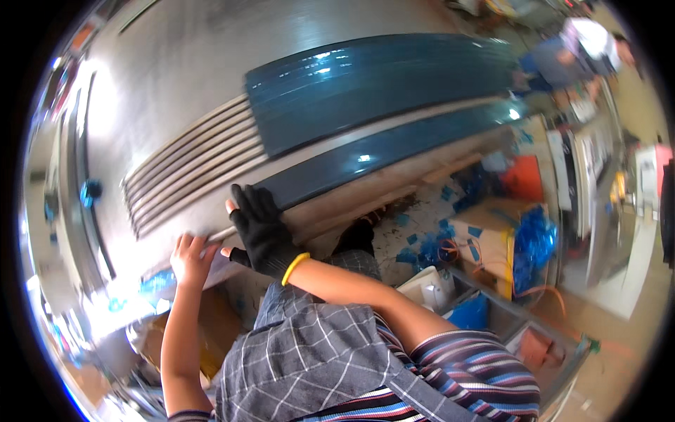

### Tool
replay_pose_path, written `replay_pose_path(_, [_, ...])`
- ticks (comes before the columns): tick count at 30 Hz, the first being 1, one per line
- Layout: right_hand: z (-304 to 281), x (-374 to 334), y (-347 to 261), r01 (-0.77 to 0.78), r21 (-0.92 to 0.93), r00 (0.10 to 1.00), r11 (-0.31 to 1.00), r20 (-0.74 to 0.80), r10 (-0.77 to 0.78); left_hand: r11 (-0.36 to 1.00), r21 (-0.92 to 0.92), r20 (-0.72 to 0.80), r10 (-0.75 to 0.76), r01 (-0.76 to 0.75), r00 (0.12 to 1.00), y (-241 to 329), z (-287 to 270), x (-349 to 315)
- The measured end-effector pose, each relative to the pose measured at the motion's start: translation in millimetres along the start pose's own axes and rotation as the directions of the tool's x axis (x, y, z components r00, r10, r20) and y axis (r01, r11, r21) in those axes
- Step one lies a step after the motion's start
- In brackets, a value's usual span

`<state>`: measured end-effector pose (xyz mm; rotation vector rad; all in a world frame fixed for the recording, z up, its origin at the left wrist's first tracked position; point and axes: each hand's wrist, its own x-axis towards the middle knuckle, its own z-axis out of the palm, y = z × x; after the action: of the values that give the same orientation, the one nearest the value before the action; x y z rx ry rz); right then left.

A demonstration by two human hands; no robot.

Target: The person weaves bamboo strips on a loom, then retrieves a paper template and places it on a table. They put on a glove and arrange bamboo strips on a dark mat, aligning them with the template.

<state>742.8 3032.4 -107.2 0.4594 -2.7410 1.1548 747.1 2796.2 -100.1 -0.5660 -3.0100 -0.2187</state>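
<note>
My bare left hand is at the near edge of the metal table, its fingers closed round the end of a thin pale strip. Beside it, my right hand wears a black glove with bare tips on some fingers. Its fingers lie stretched over the left end of a long, narrow panel with a dark blue, glossy surface; the thumb points apart toward my left hand. Beyond lies a wider dark blue, glossy panel. Several parallel pale metal bars show at its left end.
The metal table stretches away to the back. Below its near edge stand a cardboard box with crumpled blue film and a grey-framed cart. A co-worker is at the far right. Blue scraps litter the floor.
</note>
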Motion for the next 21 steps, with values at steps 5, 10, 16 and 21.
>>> replay_pose_path(5, [-152,-26,169,-0.313,-0.288,0.897,0.905,-0.403,0.182,0.999,-0.036,0.072,0.011,-0.008,0.997,14,-16,3])
replay_pose_path(10, [-317,-46,333,-0.527,-0.498,0.821,0.689,-0.508,0.261,0.997,-0.019,0.251,-0.061,0.068,0.966,10,-15,17])
replay_pose_path(16, [-471,-70,509,-0.629,-0.618,0.77,0.472,-0.577,0.272,0.973,0.154,0.425,-0.224,0.174,0.877,24,-18,34])
replay_pose_path(21, [-541,-48,556,-0.796,-0.365,0.602,0.482,-0.405,0.688,0.931,0.225,0.452,-0.36,0.286,0.816,-9,-8,-1])
